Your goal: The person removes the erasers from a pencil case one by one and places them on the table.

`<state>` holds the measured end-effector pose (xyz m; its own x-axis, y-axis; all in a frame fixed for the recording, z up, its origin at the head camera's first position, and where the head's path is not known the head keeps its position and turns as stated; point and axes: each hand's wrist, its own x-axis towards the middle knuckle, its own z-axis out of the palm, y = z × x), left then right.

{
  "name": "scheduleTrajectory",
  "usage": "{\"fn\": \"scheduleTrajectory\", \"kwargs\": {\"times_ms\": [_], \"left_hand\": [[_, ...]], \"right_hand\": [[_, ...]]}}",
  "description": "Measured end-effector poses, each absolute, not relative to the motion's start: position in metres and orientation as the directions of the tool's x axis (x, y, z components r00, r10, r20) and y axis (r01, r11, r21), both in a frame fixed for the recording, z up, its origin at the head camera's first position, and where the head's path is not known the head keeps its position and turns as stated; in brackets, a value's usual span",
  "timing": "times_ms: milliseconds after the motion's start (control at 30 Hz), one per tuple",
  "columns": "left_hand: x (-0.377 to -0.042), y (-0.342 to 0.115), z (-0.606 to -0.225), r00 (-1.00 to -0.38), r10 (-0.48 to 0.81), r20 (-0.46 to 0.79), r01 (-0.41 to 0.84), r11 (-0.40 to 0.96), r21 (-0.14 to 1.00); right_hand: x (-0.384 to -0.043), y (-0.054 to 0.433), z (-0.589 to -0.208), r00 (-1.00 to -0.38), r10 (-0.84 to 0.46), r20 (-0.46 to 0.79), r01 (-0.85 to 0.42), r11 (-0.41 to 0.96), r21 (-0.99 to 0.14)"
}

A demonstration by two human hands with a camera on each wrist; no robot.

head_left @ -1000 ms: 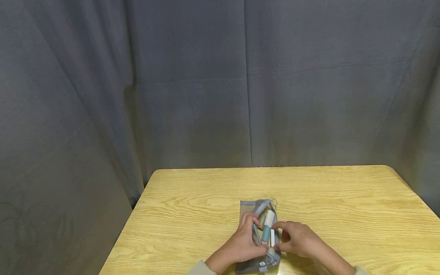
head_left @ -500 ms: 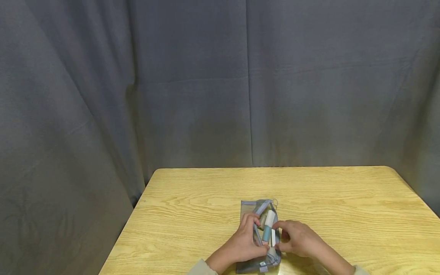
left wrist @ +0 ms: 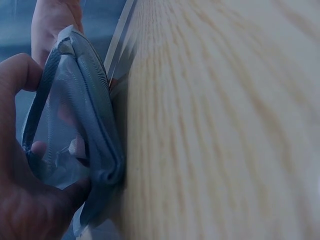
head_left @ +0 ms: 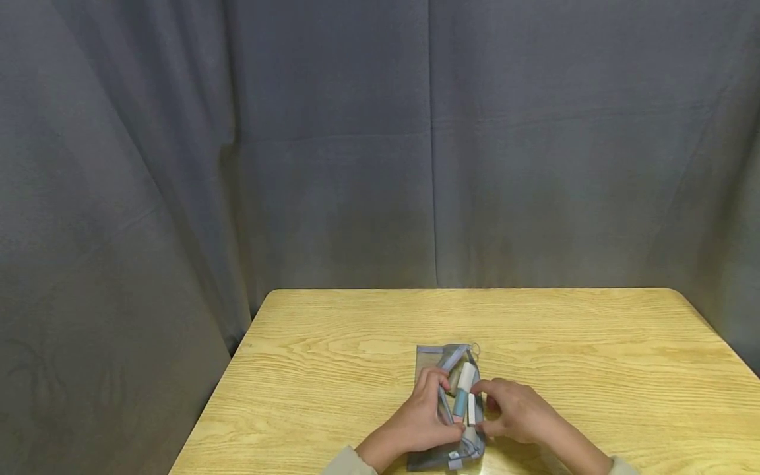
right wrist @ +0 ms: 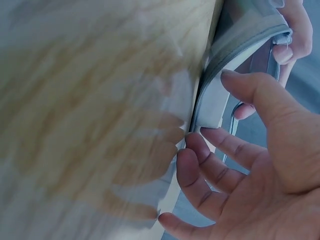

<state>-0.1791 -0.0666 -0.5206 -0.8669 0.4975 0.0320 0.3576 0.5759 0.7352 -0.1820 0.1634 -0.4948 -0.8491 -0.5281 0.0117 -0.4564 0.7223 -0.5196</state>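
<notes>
A grey see-through zip pouch (head_left: 429,360) lies on the table with its zipper spread wide. My left hand (head_left: 420,417) grips the pouch's left edge, holding the mouth apart; in the left wrist view, fingers and thumb bend around the zipper rim. Inside lies a tube (head_left: 463,390) with a white top, a teal middle and a pinkish end. Beside it sits a small white block (head_left: 472,409). My right hand (head_left: 518,412) pinches this block by its two ends, between thumb and index finger, at the pouch's right edge. Its other fingers curve along the outer side in the right wrist view.
The wood-grain table (head_left: 332,330) bears the pouch near its front edge. At the pouch's far corner hangs a thin ring (head_left: 475,349), and a small white tag (head_left: 454,464) sticks out at the near end. Grey curtains (head_left: 332,165) stand behind and to the left.
The white block has shifted very slightly between my right fingertips, showing more of its side. Both hands and the pouch otherwise keep their places; the head view has drifted slightly.
</notes>
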Motion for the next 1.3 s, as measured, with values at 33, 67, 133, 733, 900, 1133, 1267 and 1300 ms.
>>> {"fn": "scheduleTrajectory", "kwargs": {"times_ms": [33,67,133,733,900,1133,1267,1300], "left_hand": [[-0.179,-0.067,-0.521,-0.867,0.498,0.033,0.359,0.576,0.734],[-0.179,-0.067,-0.52,-0.866,0.498,0.034,0.361,0.576,0.733],[-0.179,-0.067,-0.52,-0.866,0.499,0.036,0.363,0.578,0.731],[-0.175,-0.067,-0.52,-0.865,0.502,0.011,0.347,0.581,0.736],[-0.175,-0.067,-0.52,-0.865,0.501,0.019,0.344,0.566,0.749],[-0.177,-0.066,-0.521,-0.864,0.503,0.025,0.35,0.564,0.748],[-0.178,-0.067,-0.52,-0.861,0.509,0.024,0.353,0.561,0.748],[-0.178,-0.067,-0.52,-0.861,0.508,0.025,0.354,0.562,0.748]], "right_hand": [[-0.182,0.163,-0.495,-0.85,-0.527,0.01,-0.457,0.727,-0.514],[-0.183,0.163,-0.495,-0.851,-0.524,0.004,-0.452,0.73,-0.514],[-0.183,0.162,-0.495,-0.856,-0.517,-0.003,-0.441,0.732,-0.519],[-0.184,0.155,-0.497,-0.877,-0.48,-0.025,-0.396,0.751,-0.529],[-0.183,0.151,-0.495,-0.882,-0.47,-0.028,-0.389,0.762,-0.518],[-0.184,0.15,-0.492,-0.898,-0.437,-0.056,-0.352,0.788,-0.506],[-0.185,0.151,-0.491,-0.898,-0.435,-0.067,-0.345,0.79,-0.507],[-0.185,0.151,-0.491,-0.896,-0.439,-0.065,-0.35,0.79,-0.504]]}}
